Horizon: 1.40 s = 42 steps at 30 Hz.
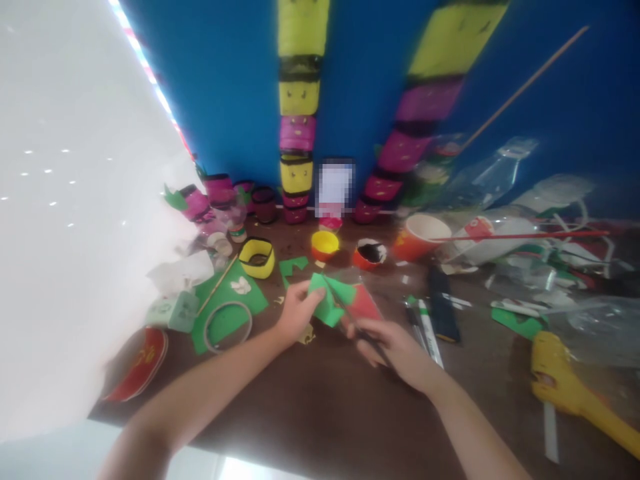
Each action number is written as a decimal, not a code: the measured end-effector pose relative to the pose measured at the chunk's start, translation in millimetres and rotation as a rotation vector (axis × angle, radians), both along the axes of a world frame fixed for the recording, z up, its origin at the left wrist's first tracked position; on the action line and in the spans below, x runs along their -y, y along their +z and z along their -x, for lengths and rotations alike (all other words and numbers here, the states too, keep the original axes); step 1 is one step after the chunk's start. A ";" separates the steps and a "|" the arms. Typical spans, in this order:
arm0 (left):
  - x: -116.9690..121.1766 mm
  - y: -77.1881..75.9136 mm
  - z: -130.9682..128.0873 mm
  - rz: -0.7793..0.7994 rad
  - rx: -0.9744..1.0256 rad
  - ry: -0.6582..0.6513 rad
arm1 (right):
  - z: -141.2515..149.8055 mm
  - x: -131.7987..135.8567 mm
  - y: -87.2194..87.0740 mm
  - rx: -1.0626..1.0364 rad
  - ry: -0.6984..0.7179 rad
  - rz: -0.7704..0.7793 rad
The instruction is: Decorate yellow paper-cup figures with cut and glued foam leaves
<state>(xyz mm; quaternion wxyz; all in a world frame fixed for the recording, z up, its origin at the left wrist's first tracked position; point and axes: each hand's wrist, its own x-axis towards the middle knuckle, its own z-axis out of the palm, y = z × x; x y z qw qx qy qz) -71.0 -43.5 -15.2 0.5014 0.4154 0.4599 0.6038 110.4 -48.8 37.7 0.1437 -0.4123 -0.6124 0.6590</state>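
Note:
My left hand (299, 312) pinches a piece of green paper (327, 308) with its thumb and fingers, holding it up above the brown table. In my right hand (395, 347) is a pair of dark-handled scissors (373, 341), whose blades reach up and left into the green sheet. Blur hides how far the blades are apart. Just behind my right fingers lies a red sheet (364, 301). A small tan scrap (307, 335) sits below my left hand, and a notched green offcut (293, 268) lies beyond it.
Left are a green sheet (257, 297), a tape ring (249, 323) and a yellow cup (259, 267). Behind stand paint cups (326, 248) and a large paper cup (417, 235). Markers (431, 337), a yellow glue gun (553, 367) and clear plastic (600, 313) lie right. Decorated columns (299, 133) rise along the blue wall.

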 end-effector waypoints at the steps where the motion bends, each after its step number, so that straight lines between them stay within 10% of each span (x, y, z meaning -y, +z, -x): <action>1: -0.1 -0.1 -0.2 -0.001 0.011 -0.006 | -0.3 0.1 -0.1 -0.003 -0.003 0.002; 17: -3.3 10.5 -6.7 0.136 0.202 0.151 | -8.1 -5.8 0.6 0.020 0.018 -0.020; 42: 6.6 18.1 -4.7 0.133 -0.059 -0.111 | -8.7 -7.2 -0.7 -0.047 0.096 -0.017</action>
